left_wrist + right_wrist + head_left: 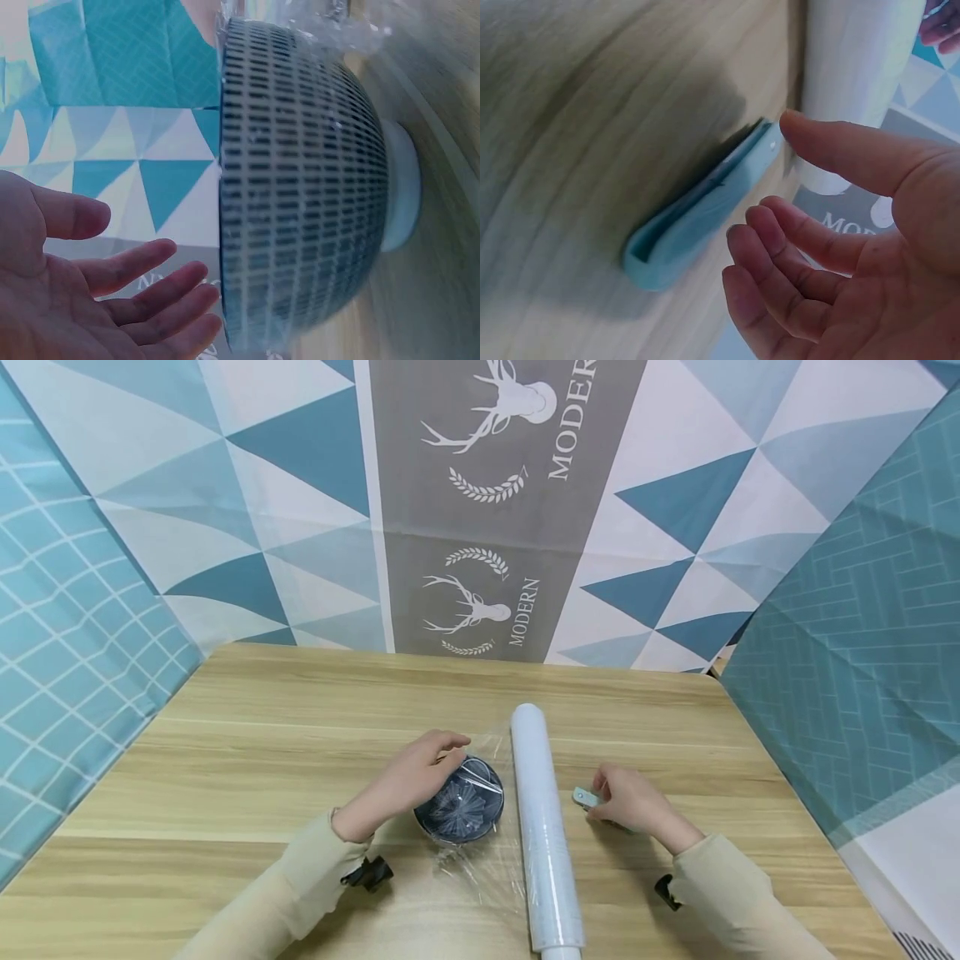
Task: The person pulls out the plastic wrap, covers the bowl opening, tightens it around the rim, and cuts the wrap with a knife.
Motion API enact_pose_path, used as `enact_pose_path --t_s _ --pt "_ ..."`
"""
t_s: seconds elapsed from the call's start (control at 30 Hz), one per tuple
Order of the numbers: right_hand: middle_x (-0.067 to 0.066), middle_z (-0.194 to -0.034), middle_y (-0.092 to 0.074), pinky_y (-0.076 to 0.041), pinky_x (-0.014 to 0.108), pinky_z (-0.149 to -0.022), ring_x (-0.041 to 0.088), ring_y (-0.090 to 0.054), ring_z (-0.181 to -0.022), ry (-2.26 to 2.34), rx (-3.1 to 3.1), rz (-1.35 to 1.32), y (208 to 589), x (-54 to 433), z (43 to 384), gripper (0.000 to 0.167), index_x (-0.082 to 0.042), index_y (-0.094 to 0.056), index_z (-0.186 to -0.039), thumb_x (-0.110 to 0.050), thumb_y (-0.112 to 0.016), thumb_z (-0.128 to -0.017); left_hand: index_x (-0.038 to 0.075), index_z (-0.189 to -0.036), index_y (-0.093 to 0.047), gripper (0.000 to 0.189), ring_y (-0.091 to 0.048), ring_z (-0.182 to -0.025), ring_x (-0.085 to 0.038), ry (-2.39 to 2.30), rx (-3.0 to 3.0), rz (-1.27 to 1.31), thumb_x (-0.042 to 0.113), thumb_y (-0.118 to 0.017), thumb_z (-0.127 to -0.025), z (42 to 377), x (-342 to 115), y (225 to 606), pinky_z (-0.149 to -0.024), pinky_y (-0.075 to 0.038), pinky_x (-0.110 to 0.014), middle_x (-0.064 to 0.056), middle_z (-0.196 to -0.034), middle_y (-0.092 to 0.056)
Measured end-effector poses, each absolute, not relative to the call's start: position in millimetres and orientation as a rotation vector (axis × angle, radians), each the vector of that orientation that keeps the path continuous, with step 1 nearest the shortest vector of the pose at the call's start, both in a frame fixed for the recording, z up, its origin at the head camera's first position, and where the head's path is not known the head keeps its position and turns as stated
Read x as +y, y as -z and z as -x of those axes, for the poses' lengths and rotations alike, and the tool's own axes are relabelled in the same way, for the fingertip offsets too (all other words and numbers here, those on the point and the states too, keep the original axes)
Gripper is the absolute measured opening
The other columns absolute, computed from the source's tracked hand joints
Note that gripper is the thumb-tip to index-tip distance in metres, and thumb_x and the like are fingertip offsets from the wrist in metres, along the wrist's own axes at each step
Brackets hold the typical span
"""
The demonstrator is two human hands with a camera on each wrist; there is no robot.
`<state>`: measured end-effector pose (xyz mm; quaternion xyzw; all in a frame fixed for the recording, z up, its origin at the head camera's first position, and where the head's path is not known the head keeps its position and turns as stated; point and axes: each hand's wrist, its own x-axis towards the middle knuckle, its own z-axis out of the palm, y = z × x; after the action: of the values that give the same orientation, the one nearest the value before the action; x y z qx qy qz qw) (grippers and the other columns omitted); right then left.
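A dark bowl (459,806) stands on the table with clear cling film drawn over its top. In the left wrist view the bowl (300,180) shows a checked outer wall and a pale foot. My left hand (411,777) hovers at the bowl's left rim, fingers loosely spread, holding nothing. A teal folding knife (705,206), its blade folded into the handle, lies to the right of the film roll. My right hand (633,800) is over this knife; in the right wrist view the thumb tip is close to its riveted end, the fingers relaxed and apart from it.
A long roll of cling film (543,835) lies between the bowl and the knife. Loose film (483,872) stretches from it to the bowl. The wooden table (247,752) is bounded by patterned cloth walls at the back and sides.
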<state>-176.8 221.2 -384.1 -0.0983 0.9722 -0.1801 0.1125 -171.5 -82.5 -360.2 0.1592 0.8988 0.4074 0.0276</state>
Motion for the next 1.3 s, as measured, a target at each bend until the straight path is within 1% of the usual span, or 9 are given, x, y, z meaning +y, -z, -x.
enact_pose_path --t_s 0.13,0.4,0.6,0.7,0.87,0.97,1.13,1.2,1.3 --pt "0.005 -0.080 -0.057 -0.044 0.031 -0.061 0.016 -0.050 -0.070 0.525 2.851 0.285 390 224 179 0.033 -0.004 -0.056 -0.089 -0.017 -0.078 -0.068 0.009 -0.119 -0.057 0.031 -0.051 -0.113 -0.026 -1.239 2.770 -0.531 0.023 -0.048 -0.093 171 -77 358 -0.096 -0.040 -0.044 -0.008 -0.120 -0.056" --pt "0.003 -0.079 -0.056 -0.042 0.030 -0.062 0.015 -0.048 -0.069 0.533 2.849 0.288 398 228 183 0.031 -0.004 -0.056 -0.088 -0.014 -0.077 -0.068 0.007 -0.115 -0.059 0.028 -0.051 -0.114 -0.025 -1.229 2.743 -0.631 0.020 -0.048 -0.093 170 -69 355 -0.096 -0.040 -0.042 -0.008 -0.117 -0.058" --pt "0.002 -0.078 -0.056 -0.041 0.029 -0.061 0.015 -0.048 -0.069 0.549 2.843 0.285 401 229 186 0.028 -0.005 -0.056 -0.087 -0.015 -0.075 -0.070 0.007 -0.115 -0.059 0.027 -0.051 -0.113 -0.026 -1.199 2.705 -0.677 0.019 -0.046 -0.094 170 -62 356 -0.096 -0.040 -0.042 -0.009 -0.121 -0.056" --pt "0.001 -0.076 -0.056 -0.041 0.027 -0.059 0.014 -0.049 -0.067 0.556 2.845 0.280 402 228 187 0.025 -0.006 -0.056 -0.085 -0.017 -0.074 -0.071 0.007 -0.114 -0.059 0.027 -0.052 -0.110 -0.026 -1.175 2.691 -0.697 0.019 -0.045 -0.094 170 -58 356 -0.094 -0.041 -0.042 -0.009 -0.120 -0.056" --pt "0.000 -0.073 -0.056 -0.041 0.026 -0.056 0.013 -0.049 -0.064 0.632 2.828 0.268 399 224 188 0.022 -0.007 -0.056 -0.083 -0.019 -0.071 -0.073 0.006 -0.113 -0.059 0.027 -0.056 -0.101 -0.022 -1.163 2.663 -0.727 0.019 -0.045 -0.094 169 -50 356 -0.087 -0.044 -0.039 -0.008 -0.113 -0.058" --pt "0.002 -0.074 -0.056 -0.042 0.026 -0.054 0.013 -0.050 -0.064 0.732 2.804 0.257 392 219 189 0.023 -0.005 -0.057 -0.089 -0.020 -0.069 -0.076 0.006 -0.113 -0.059 0.028 -0.057 -0.096 -0.019 -1.152 2.641 -0.741 0.021 -0.046 -0.094 168 -45 356 -0.081 -0.046 -0.035 -0.006 -0.111 -0.059" --pt "0.005 -0.080 -0.054 -0.042 0.026 -0.054 0.015 -0.049 -0.065 0.908 2.782 0.258 376 208 192 0.041 0.004 -0.052 -0.113 -0.021 -0.063 -0.082 0.008 -0.110 -0.061 0.025 -0.058 -0.092 -0.015 -1.133 2.645 -0.756 0.020 -0.047 -0.092 169 -40 353 -0.078 -0.047 -0.031 -0.003 -0.107 -0.062" --pt "0.006 -0.081 -0.053 -0.041 0.026 -0.055 0.015 -0.048 -0.066 0.957 2.783 0.246 369 202 193 0.044 0.005 -0.052 -0.115 -0.022 -0.063 -0.083 0.010 -0.109 -0.061 0.024 -0.057 -0.090 -0.015 -1.123 2.657 -0.764 0.019 -0.047 -0.092 170 -38 352 -0.078 -0.046 -0.031 -0.003 -0.105 -0.062" --pt "0.006 -0.083 -0.054 -0.041 0.026 -0.059 0.015 -0.049 -0.071 1.003 2.788 0.239 359 194 195 0.041 0.004 -0.056 -0.111 -0.025 -0.064 -0.083 0.010 -0.108 -0.062 0.024 -0.057 -0.088 -0.014 -1.124 2.646 -0.774 0.019 -0.047 -0.092 171 -37 351 -0.076 -0.046 -0.031 -0.002 -0.102 -0.063"
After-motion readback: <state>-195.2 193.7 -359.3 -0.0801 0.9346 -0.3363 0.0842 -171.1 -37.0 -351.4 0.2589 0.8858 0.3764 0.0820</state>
